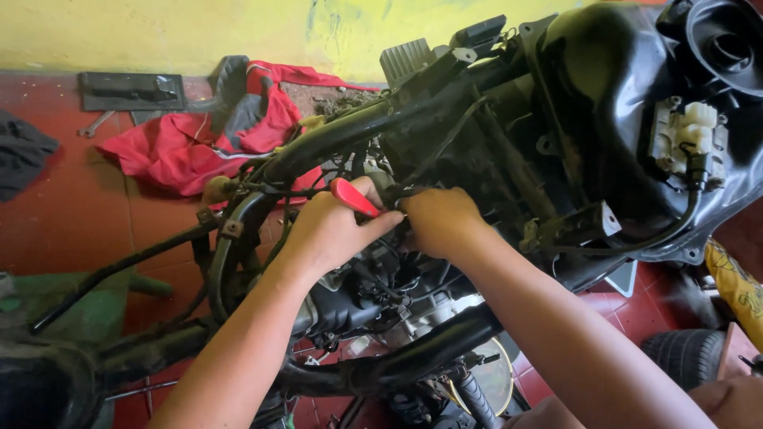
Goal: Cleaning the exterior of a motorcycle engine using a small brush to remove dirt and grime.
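Red-handled tool [354, 198] gripped by left hand [332, 230]; right hand [439, 220] beside it.

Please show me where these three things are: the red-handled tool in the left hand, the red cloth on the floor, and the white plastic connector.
Red-handled tool [354, 198], head view, on its red grip.
Red cloth [179, 151], head view, on its middle fold.
White plastic connector [690, 135], head view, on its front face.
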